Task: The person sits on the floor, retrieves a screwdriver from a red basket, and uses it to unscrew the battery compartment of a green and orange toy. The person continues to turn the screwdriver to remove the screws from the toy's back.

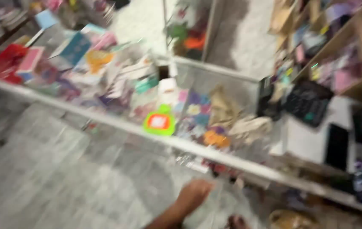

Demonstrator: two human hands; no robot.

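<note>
The whole view is smeared by motion. My left hand [194, 193] reaches up from the bottom middle on a bare forearm, and its fingers are too blurred to read. It hangs just below the white front rail [117, 123] of a glass counter and seems to hold nothing. Nearest to it are small red and clear packets [206, 163] behind the glass. On the counter above lies a bright green toy with a white and red middle [159, 123]. My right hand is out of sight.
Colourful cards, books and sticker sheets [83, 55] cover the counter top. A black calculator [308, 101], a white box [308, 140] and a black phone [337, 146] sit at the right, under wooden shelves [346, 51] of small goods. Grey marbled floor [41, 178] lies at the left.
</note>
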